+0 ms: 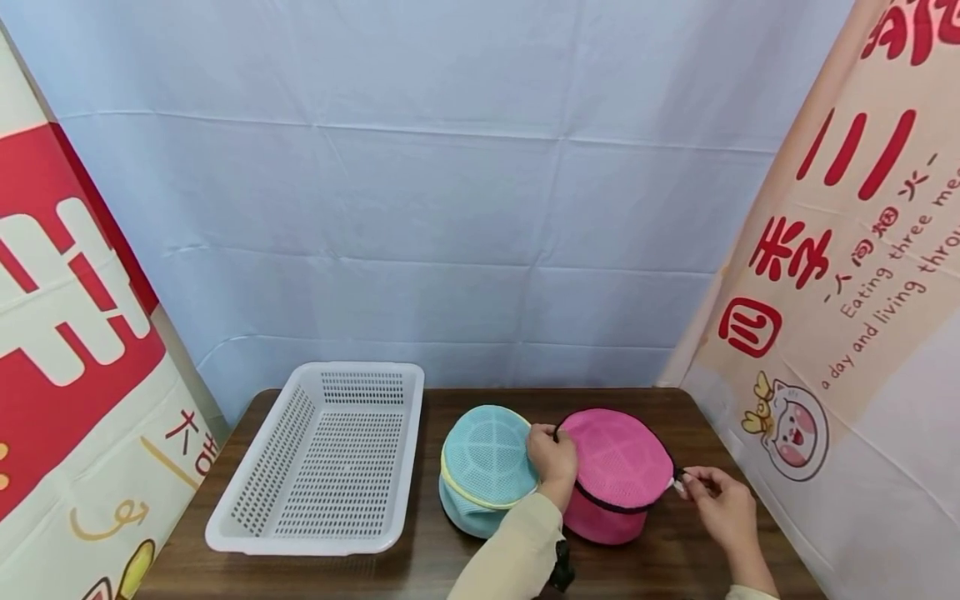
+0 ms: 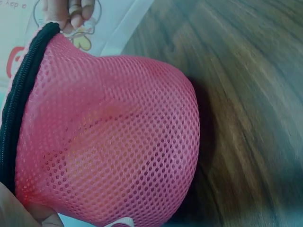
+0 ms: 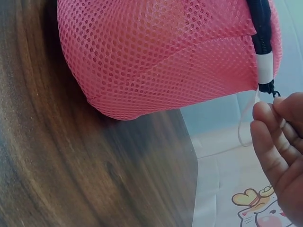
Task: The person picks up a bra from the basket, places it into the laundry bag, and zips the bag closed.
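Observation:
A pink mesh laundry bag (image 1: 611,458) stands on the table, its black zipper (image 2: 21,94) running round the top edge. My left hand (image 1: 553,457) pinches the left side of that edge. On the right side, my right hand (image 1: 723,504) pinches the zipper pull (image 3: 274,89) between thumb and finger. Beside the pull a white tab (image 3: 265,68) wraps the zipper end. The zipper looks closed along the part that shows. Something yellowish shows faintly through the mesh, too blurred to name. Left of my left hand stands a light blue mesh bag (image 1: 487,454) with yellow trim.
A white plastic basket (image 1: 337,475) with slotted walls and floor sits on the left of the brown wooden table (image 1: 427,575). A pale cloth (image 1: 450,208) hangs behind the table, and printed cloths (image 1: 810,333) hang at both sides.

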Demonstrator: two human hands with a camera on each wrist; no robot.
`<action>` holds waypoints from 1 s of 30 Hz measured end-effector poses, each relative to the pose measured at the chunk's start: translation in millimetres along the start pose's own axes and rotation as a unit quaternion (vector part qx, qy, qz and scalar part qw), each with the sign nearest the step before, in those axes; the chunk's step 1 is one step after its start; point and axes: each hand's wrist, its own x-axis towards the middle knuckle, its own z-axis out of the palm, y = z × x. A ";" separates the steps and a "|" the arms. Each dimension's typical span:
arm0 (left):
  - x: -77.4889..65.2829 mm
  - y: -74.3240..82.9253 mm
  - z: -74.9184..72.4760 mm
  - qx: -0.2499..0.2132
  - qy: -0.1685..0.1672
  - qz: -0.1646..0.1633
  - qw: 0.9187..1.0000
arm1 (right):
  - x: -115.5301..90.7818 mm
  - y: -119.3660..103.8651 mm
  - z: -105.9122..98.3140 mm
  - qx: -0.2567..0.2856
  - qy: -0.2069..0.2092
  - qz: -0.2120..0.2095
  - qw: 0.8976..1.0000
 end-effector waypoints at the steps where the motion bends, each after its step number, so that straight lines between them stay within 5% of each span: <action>1: 0.5 -0.6 -0.4 0.003 -0.008 0.001 1.000 | 0.3 -2.9 -0.8 -0.009 -0.001 0.007 1.000; 5: 1.3 -3.6 -3.4 0.030 -0.042 0.026 0.998 | 1.5 0.7 0.7 -0.012 -0.004 0.023 1.000; 13: -1.5 -6.7 -9.0 0.074 -0.105 0.060 0.990 | 8.1 67.1 18.0 0.064 0.015 0.003 0.998; 21: 3.4 3.4 -25.5 0.076 -0.172 0.036 0.982 | -4.9 10.4 -1.1 0.004 -0.003 0.035 0.999; 28: 8.9 3.2 -39.7 0.077 -0.190 0.056 0.977 | -6.8 11.5 -0.8 -0.030 0.006 0.031 0.999; 30: 11.5 2.6 -45.6 0.084 -0.195 0.068 0.975 | -11.1 -6.4 -5.7 -0.049 0.020 0.013 0.999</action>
